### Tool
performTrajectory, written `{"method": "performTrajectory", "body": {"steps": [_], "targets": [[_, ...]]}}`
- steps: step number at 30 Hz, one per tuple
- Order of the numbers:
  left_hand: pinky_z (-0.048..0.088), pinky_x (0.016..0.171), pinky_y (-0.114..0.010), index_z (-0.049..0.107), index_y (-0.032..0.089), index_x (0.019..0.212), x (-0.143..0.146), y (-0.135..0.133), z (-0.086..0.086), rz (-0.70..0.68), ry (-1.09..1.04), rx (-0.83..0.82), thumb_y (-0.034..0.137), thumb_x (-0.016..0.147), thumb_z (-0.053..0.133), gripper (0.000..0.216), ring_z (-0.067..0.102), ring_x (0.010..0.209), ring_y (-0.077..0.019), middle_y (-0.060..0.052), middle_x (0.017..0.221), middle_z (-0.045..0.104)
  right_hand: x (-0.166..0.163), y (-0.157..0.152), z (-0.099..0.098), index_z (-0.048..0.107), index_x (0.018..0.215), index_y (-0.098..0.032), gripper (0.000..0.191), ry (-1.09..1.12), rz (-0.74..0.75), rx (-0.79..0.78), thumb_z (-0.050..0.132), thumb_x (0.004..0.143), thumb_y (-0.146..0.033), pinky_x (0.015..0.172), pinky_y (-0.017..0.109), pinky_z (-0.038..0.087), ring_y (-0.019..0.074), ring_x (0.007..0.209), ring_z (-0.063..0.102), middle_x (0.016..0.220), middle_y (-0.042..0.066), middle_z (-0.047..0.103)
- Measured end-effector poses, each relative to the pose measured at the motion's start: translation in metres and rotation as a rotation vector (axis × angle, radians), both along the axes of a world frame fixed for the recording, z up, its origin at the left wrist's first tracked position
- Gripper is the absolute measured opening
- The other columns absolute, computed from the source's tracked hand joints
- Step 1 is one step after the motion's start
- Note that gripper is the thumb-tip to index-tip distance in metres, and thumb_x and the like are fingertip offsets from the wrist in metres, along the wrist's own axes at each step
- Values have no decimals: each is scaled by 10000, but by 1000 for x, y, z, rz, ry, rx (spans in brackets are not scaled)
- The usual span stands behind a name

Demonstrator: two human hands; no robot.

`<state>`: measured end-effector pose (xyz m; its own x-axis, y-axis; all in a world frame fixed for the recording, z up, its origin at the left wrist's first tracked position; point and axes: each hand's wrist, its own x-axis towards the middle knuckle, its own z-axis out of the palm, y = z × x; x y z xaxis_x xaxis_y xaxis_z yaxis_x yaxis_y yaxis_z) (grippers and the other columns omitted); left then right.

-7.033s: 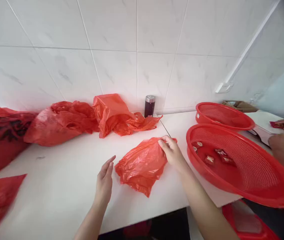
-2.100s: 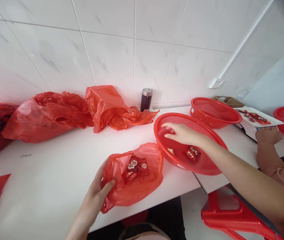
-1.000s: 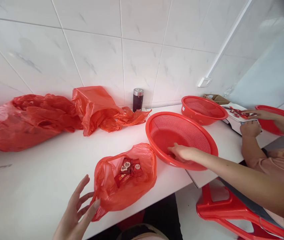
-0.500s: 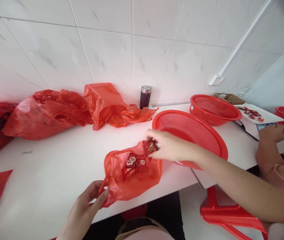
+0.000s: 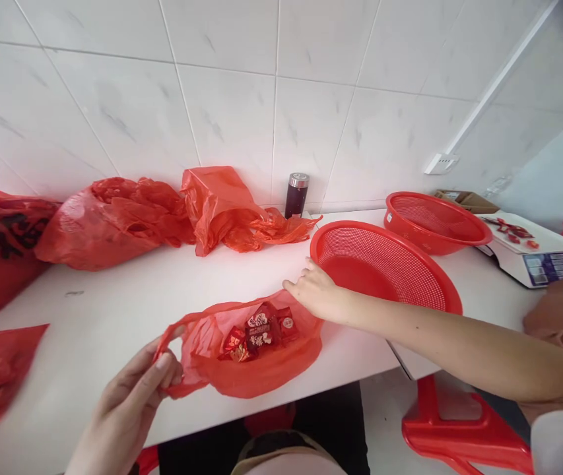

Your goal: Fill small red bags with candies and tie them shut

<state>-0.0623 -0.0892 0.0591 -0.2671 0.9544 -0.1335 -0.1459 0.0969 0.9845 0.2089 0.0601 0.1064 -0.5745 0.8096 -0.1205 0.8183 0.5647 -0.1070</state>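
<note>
A thin red plastic bag (image 5: 266, 379) lies open on the white table in front of me. Several small red-wrapped sweets (image 5: 260, 330) rest inside it, some with white lettering. My left hand (image 5: 135, 389) is closed on the bag's left handle, pinching it between thumb and fingers and drawing it out to the left. At the bag's far right rim is my right hand (image 5: 313, 290), fingers curled down onto the plastic, with one fingertip sticking up; the fingers' undersides are hidden. Just behind that hand stands a large red perforated basket (image 5: 385, 254).
Filled red bags (image 5: 107, 224) and a crumpled red bag (image 5: 222, 204) lie along the wall, beside a dark flask (image 5: 296, 196). At right are a second basket (image 5: 434, 224), a scale (image 5: 533, 247) holding wrapped pieces, a co-worker's arm (image 5: 561, 313) and a red stool (image 5: 464, 429).
Wrapped sweets that my right hand held over the bag now lie inside it. That hand has come to the bag's right rim. My left hand has pulled the handle left, widening the bag.
</note>
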Motion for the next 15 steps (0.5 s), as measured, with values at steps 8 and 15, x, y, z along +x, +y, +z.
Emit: {"method": "performTrajectory", "body": {"steps": [8,15], "targets": [[400,522,-209,599,230,1293,-7,17,68,200,-17,455,220,799,675,500,383,574,-93,46,592,431,10,35,87,500,1187,-279,282,375,-105,-7,498,907,-248,586,242,438,127,627,597,809,-22,630],[388,497,-193,609,232,1284,-5,26,88,223,161,470,232,802,671,486,456,584,-81,40,627,511,25,35,115,570,1147,-260,351,627,-32,-132,639,811,-184,591,218,475,88,612,586,814,-38,590]]}}
